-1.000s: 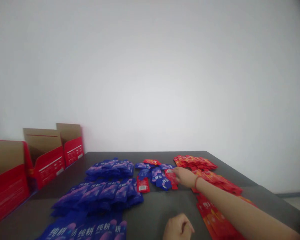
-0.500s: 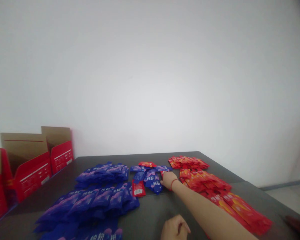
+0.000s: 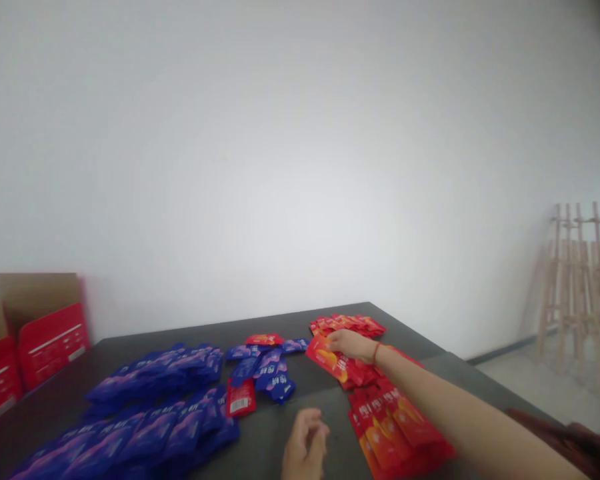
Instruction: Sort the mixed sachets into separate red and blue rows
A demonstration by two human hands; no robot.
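Note:
My right hand (image 3: 353, 345) reaches over the right side of the table and pinches a red-orange packet (image 3: 324, 356) by its edge, above the middle red pile. Another pile of red packets (image 3: 353, 325) lies behind it, and a nearer pile (image 3: 393, 427) lies in front. At the bottom centre my left hand (image 3: 305, 445) hovers with loosely curled fingers and nothing visible in it. A mixed heap of blue packets (image 3: 269, 365) lies mid-table, with a red packet (image 3: 263, 339) at its back and a barcoded red packet (image 3: 241, 399) at its front.
Rows of blue packets (image 3: 155, 377) cover the left part of the dark table (image 3: 300, 400). Open red cardboard boxes (image 3: 55, 343) stand at the far left. Wooden easels (image 3: 575, 287) lean near the wall at right. A reddish-brown item (image 3: 570, 433) sits at lower right.
My right hand has moved from the central heap to the right-hand piles, carrying a red packet. The view has turned to the right, bringing the easels into sight.

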